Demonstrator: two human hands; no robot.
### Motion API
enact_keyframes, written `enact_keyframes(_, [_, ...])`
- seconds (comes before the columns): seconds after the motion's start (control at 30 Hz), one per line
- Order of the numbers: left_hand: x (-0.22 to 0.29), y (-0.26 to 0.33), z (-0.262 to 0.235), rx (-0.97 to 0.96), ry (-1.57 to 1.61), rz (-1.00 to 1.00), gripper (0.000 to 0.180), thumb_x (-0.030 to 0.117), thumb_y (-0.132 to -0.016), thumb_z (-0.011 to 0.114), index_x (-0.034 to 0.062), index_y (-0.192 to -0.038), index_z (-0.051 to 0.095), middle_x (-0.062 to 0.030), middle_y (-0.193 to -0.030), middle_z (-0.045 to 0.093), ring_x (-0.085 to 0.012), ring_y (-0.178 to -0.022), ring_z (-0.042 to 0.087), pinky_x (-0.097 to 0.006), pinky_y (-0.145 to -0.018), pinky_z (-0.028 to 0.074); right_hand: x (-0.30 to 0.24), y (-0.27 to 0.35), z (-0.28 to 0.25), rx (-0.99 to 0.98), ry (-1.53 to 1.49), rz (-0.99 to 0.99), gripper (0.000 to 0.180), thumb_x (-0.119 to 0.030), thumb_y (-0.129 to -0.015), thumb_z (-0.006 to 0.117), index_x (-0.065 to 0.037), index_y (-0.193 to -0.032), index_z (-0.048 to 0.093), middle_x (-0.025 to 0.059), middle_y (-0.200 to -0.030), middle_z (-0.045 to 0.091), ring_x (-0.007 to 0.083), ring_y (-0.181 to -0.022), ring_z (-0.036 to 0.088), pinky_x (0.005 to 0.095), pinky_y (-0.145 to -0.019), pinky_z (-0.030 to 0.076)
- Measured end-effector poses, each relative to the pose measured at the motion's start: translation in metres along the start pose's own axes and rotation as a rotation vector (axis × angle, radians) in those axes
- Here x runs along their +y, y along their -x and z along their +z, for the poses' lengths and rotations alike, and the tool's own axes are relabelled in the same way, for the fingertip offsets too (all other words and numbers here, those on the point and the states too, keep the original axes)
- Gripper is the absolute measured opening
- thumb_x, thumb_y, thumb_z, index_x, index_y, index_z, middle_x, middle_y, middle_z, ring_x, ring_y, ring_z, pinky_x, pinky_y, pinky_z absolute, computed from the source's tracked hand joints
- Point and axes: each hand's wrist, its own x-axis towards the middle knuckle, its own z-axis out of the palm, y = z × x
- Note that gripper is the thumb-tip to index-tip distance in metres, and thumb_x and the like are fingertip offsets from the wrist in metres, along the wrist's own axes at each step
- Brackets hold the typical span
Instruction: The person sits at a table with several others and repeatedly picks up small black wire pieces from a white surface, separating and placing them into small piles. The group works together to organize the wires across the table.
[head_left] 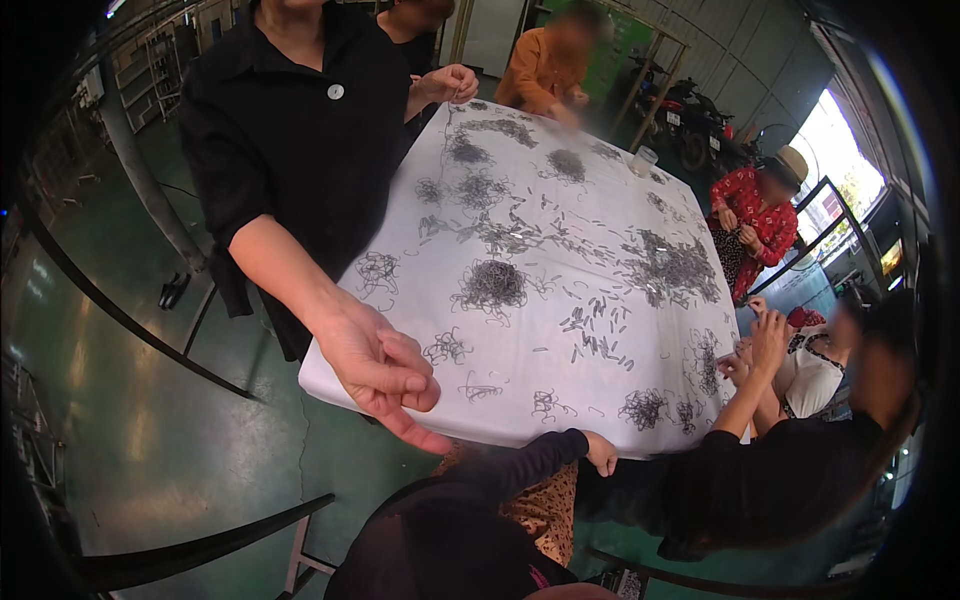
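Along near table edge (480,437), dark-sleeved hand (601,454), finger spacing unclear, open white cloth (580,387) between dark piles (643,408)

Dark, thin, curved hook-like pieces (643,408) lie loosely tangled in a low heap near the close edge of the white-covered counter (497,346); a smaller cluster (686,413) sits just right of it; looser pieces (545,403) spread to its left.

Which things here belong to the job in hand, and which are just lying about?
Job, apparently:
curved dark wire-like pieces, heaped
small straight strips
white-covered table

Lying about, seemingly:
dark shoes on the floor
parked motorbikes
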Motion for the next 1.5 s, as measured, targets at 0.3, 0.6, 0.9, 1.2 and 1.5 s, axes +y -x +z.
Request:
enact_keyframes(0.3, [0.006,-0.008,0.028,0.158,-0.322,0.207,0.036,0.025,-0.078,0.074,0.0057,-0.108,0.069,-0.0112,-0.102,0.07,-0.0262,-0.095,0.065,-0.038,-0.08,0.05,-0.01,0.002,0.009,-0.025,-0.045,-0.102,0.025,-0.006,-0.083,0.061,0.004,-0.104,0.067,0.0218,-0.104,0.063,0.0304,-0.095,0.061,0.0373,-0.082,0.051])
enact_keyframes(0.6, [0.06,0.076,0.054,-0.205,0.076,0.024,0.035,0.034,-0.077,0.074,0.0006,-0.086,0.07,-0.0116,-0.074,0.067,-0.0249,-0.073,0.065,-0.038,-0.065,0.05,-0.012,0.003,0.024,-0.006,-0.112,-0.299,0.026,-0.007,-0.082,0.06,0.004,-0.105,0.066,0.0232,-0.105,0.061,0.0329,-0.096,0.06,0.0393,-0.083,0.051])
enact_keyframes(0.9, [0.064,0.132,0.013,0.215,-0.095,0.033,0.042,0.042,-0.074,0.076,0.0012,-0.077,0.066,-0.0117,-0.072,0.065,-0.0277,-0.07,0.062,-0.04,-0.063,0.046,0.004,-0.002,0.028,0.084,-0.084,-0.567,0.027,-0.007,-0.082,0.058,0.004,-0.105,0.066,0.0246,-0.106,0.06,0.0353,-0.098,0.059,0.0413,-0.083,0.051])
enact_keyframes(1.2, [0.063,0.11,0.008,0.184,-0.183,0.124,0.035,0.035,-0.088,0.062,0.0001,-0.091,0.067,-0.0171,-0.082,0.067,-0.0337,-0.079,0.064,-0.043,-0.071,0.047,-0.03,0.021,0.02,-0.136,-0.333,-0.173,0.046,0.014,-0.06,0.06,-0.003,-0.101,0.069,0.016,-0.097,0.058,0.0309,-0.085,0.058,0.0375,-0.071,0.05])
enact_keyframes(1.5, [0.087,0.123,-0.002,0.206,-0.061,-0.045,0.031,0.035,-0.09,0.062,0.0042,-0.095,0.062,-0.012,-0.084,0.065,-0.026,-0.08,0.062,-0.036,-0.073,0.048,-0.034,0.023,0.058,-0.32,-0.468,-0.232,0.048,0.01,-0.058,0.066,-0.004,-0.104,0.067,0.0128,-0.095,0.058,0.0306,-0.084,0.058,0.0377,-0.072,0.049])
